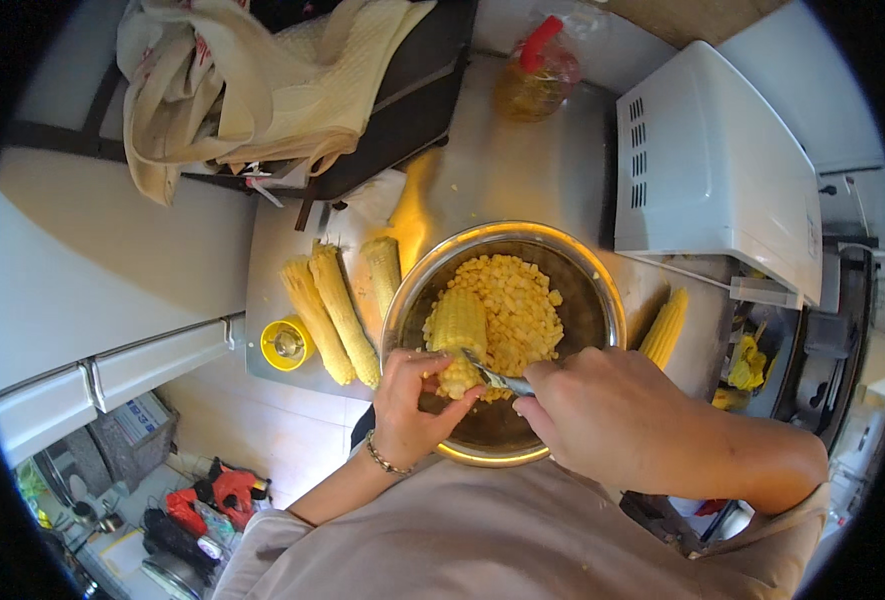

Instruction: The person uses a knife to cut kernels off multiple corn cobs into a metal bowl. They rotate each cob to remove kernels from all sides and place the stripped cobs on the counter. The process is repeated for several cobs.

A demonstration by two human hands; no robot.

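A round stainless steel bowl (611, 322) stands in front of me with loose corn kernels (521, 300) heaped in it. My left hand (416, 405) grips the near end of a corn cob (459, 322) that lies over the kernels inside the bowl. In my right hand (600, 412) is a metal tool (513, 384), perhaps a spoon or knife; its tip touches the cob close to my left fingers. My right fist covers its handle. Left of the bowl lie several stripped cobs (341, 315). Another cob with kernels (666, 326) lies to the right.
Near the counter's left edge sits a yellow round container (286, 344). A white appliance with vents (701, 172) stands at the back right. A tied plastic bag (536, 82) rests at the back. Cloth bags (262, 90) hang over a black surface at upper left.
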